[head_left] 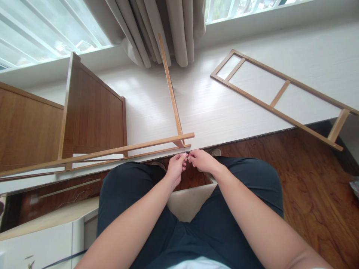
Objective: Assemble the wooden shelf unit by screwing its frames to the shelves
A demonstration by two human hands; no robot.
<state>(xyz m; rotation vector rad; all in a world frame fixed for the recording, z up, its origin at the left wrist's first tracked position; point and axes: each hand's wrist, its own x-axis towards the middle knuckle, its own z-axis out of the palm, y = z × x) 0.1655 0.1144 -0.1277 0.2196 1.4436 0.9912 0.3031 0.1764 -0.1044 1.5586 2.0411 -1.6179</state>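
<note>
Bare forearms [131, 220] rise from seven and five o'clock over dark trousers [254, 179] and meet near the centre. Left hand [176, 166] and right hand [202, 160] each have their grip pinched on a thin metal piece [184, 150], too small to identify, just at the end of the wooden frame [134, 147] stretching toward nine o'clock over the white ledge [202, 104]. At two o'clock lies a ladder-like frame [280, 93]. Working a fastener at that corner seems the step in hand; the next move calls for small, steady fingertip turns.

White ledge [224, 108] with ladder-like wooden frame [280, 93] at right, panelled wooden frame [97, 112] at left
</note>
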